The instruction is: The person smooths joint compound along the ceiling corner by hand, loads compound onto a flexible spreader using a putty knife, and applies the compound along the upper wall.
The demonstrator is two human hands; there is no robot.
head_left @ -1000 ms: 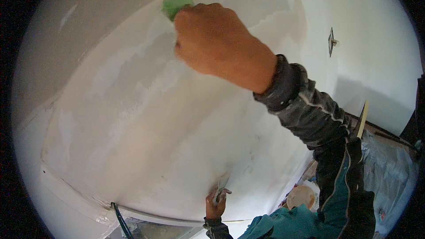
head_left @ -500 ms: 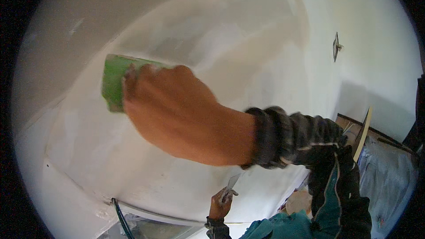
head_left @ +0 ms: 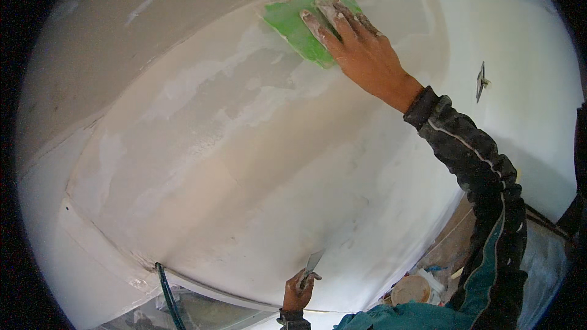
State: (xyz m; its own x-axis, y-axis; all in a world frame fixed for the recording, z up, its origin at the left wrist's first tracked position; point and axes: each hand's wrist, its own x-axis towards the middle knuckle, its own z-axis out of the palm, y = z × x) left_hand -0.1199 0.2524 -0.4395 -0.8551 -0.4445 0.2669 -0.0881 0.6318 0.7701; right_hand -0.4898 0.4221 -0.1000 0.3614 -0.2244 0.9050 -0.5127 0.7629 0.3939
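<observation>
High on the pale plastered wall, my right hand grips a flat green spreader. Its whitened fingers lie over the spreader's face, which rests against the wall near the ceiling line. Grey and white patches of filler mark the surface to the left of it. Low in the view, my left hand is closed around the handle of a putty knife. The knife's thin blade points up and stands in front of the wall; whether it touches cannot be told.
A small wall box with a bit of wire is at the right. Below are a round tub, clutter and plastic sheeting. A window and dark cable sit lower left.
My right hand has swung with the green spreader from the left, close to the camera, up and right to the upper wall. The left hand with the putty knife has dropped slightly.
</observation>
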